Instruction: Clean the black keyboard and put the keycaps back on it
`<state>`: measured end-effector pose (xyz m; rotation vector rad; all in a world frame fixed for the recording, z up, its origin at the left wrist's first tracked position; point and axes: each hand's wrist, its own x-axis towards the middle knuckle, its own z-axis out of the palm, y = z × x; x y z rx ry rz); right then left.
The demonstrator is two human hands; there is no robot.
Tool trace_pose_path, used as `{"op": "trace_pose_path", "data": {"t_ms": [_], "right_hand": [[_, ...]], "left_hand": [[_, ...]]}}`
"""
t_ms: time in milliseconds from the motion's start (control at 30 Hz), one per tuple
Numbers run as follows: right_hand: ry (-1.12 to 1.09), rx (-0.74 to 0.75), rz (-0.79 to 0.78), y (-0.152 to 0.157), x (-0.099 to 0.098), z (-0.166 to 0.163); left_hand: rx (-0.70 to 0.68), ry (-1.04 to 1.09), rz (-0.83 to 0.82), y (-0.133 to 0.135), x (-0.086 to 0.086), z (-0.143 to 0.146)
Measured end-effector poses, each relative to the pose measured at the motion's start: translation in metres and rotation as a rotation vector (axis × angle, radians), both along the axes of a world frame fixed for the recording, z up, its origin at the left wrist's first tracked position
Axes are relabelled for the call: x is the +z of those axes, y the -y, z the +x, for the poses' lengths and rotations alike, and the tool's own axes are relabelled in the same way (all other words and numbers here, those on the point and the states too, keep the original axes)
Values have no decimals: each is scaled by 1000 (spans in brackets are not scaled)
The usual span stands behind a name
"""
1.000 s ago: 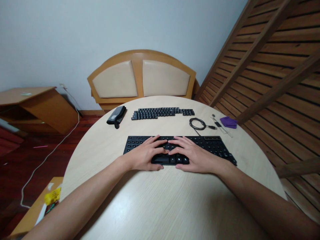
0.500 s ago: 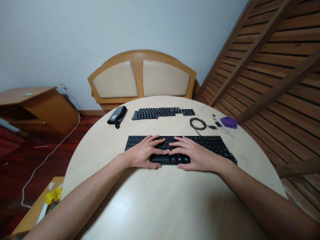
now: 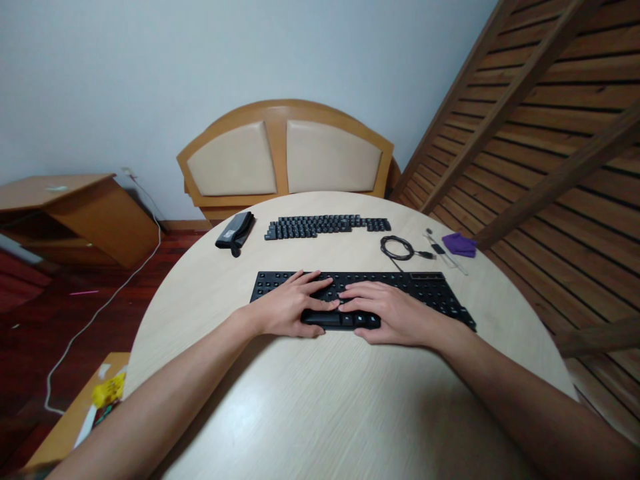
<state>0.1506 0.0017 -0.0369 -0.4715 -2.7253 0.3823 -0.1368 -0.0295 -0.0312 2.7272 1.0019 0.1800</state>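
Note:
A black keyboard (image 3: 427,292) lies flat on the round table, most of its keycaps off, with a long spacebar (image 3: 324,320) and a few bottom-row keys in place along the near edge. My left hand (image 3: 290,303) rests over its left half, fingers spread and thumb near the front edge. Over the middle lies my right hand (image 3: 393,310), fingers stretched out and thumb at the front edge. The two index fingertips nearly meet; whether they press anything I cannot tell. Beyond the keyboard, loose black keycaps (image 3: 315,227) sit in rows.
The pale table (image 3: 320,407) also bears a folded dark pouch (image 3: 235,231), a coiled cable (image 3: 396,248), small thin tools (image 3: 439,249) and a purple cloth (image 3: 459,244). A padded headboard (image 3: 285,157) stands behind it, slatted wood (image 3: 550,133) on the right.
My right hand's fingers have drawn in slightly and closer together over the keyboard. My left hand has hardly moved.

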Motion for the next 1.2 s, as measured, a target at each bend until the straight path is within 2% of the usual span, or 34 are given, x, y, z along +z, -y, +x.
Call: {"op": "trace_pose_path", "data": {"t_ms": [700,1200], "right_hand": [[12,-48,16,11,7,-8],[96,-95,20,17,10,-12]], "left_hand": [[30,0,-41,1,6,3],[40,11,-21,3,2,3]]}}
